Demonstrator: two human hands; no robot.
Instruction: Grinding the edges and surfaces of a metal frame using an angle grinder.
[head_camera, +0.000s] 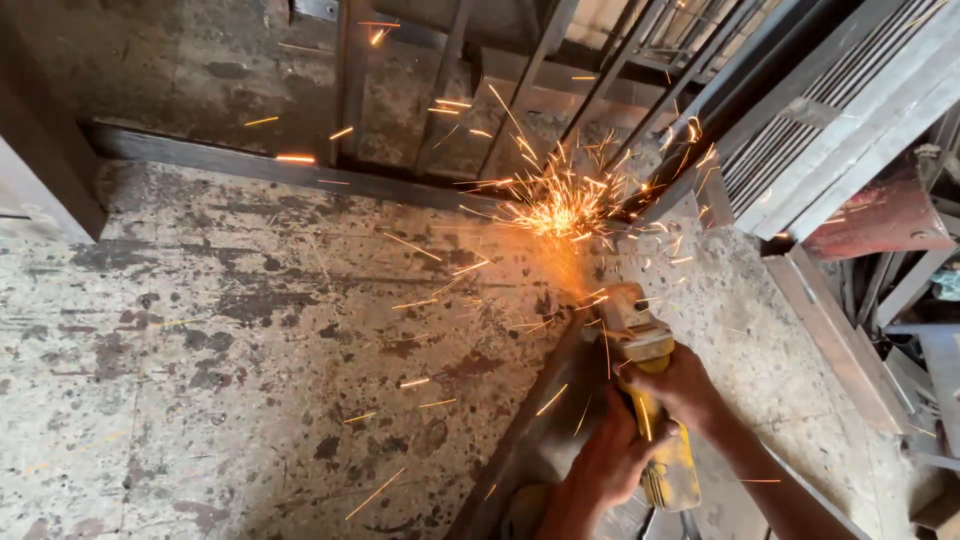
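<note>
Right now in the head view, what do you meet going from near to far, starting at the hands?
Left hand and right hand on the yellow angle grinder → burst of sparks → dark steel frame bars lying on the stained concrete floor.

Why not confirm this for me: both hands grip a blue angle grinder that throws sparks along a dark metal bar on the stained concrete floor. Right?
Not quite. The angle grinder is yellow, not blue, as the head view shows. The rest stands: the left hand and the right hand both grip it, and sparks fly along the dark metal bar on the stained concrete floor.
</note>
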